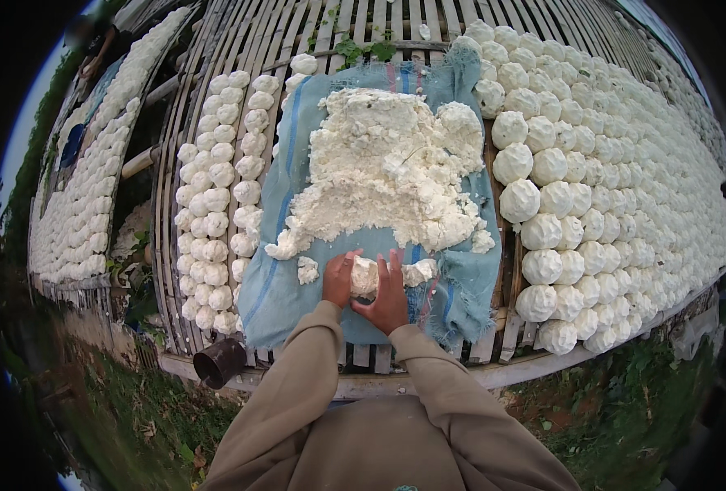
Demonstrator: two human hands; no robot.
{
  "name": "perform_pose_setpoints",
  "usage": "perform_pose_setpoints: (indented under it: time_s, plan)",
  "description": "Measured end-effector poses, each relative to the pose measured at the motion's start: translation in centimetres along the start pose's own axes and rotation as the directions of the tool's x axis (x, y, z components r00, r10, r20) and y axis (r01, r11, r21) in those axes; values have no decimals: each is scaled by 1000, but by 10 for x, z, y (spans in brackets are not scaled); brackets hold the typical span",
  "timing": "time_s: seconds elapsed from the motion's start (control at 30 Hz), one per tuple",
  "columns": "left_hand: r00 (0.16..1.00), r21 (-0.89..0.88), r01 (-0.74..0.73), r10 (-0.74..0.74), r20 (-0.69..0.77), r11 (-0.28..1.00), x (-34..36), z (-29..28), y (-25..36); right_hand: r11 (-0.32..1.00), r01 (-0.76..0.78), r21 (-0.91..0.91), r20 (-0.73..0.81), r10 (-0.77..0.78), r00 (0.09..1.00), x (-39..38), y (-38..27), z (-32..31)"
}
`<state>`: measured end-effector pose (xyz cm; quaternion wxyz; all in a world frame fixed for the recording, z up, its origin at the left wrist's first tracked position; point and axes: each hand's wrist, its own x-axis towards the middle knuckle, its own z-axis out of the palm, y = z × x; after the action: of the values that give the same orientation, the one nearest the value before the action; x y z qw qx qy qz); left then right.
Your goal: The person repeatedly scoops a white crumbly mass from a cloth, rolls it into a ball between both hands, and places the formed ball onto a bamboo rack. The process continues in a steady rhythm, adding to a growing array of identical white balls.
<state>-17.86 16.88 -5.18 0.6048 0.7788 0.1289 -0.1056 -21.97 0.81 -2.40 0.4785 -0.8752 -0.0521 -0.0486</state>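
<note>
A lump of white, crumbly dough-like material is cupped between my two hands near the front of a blue woven sheet. My left hand curves round its left side. On the other side, my right hand presses in with bent fingers, its thumb at the near edge. Beyond my hands lies a large loose heap of the same white material. A small loose piece rests left of my left hand, and another piece lies just right of my right hand.
Rows of white balls cover the slatted platform on the right, with more rows on the left. A dark metal can hangs at the front edge. Another ball-covered platform and a person are farther left.
</note>
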Motion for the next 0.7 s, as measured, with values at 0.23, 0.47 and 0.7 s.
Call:
perform_pose_setpoints:
  time_s: [0.23, 0.47, 0.7]
  plan:
    - [964, -540, 246, -260, 51, 805, 20, -31, 27, 957, -189, -219, 265, 245, 933, 58, -53, 14]
    - [909, -931, 357, -260, 326, 79, -19, -58, 67, 993, 105, -53, -135, -111, 985, 87, -153, -22]
    - [949, -950, 302, 66, 307, 86, -68, -65, 97, 961, 176, -214, -312, -238, 920, 95, -176, -36]
